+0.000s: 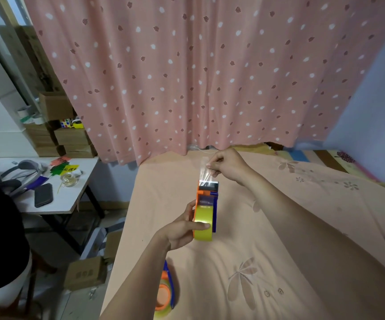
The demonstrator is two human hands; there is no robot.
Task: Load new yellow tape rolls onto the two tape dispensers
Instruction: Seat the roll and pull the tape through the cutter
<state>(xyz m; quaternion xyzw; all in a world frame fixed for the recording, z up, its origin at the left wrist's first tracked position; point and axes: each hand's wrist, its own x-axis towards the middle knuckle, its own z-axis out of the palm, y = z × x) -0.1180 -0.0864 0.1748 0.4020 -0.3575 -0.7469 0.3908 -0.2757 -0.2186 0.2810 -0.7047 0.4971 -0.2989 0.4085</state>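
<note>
A person is holding a tape dispenser (206,204) above a peach-coloured bed sheet (279,250), its long axis running away from the body, the cutter end far and the yellow tape roll (203,224) seated at the near end. The left hand (182,229) is gripping the roll end from the left side, thumb lying across the face of the roll and fingers curled round the orange frame. The right hand (226,165) is reaching just beyond the cutter, thumb and fingertips pinched together on the free end of the tape strip (204,172), which is running up from the cutter to the fingers. The strip is lying in line with the dispenser's length, so the coming pull or tear looks likely to go along that same axis, with the right hand the one placed to do it while the left steadies. A second dispenser (166,289), also orange and blue, is lying on the sheet near the left forearm, close to the bed's edge; whether it is carrying a fresh roll is hard to tell.
</note>
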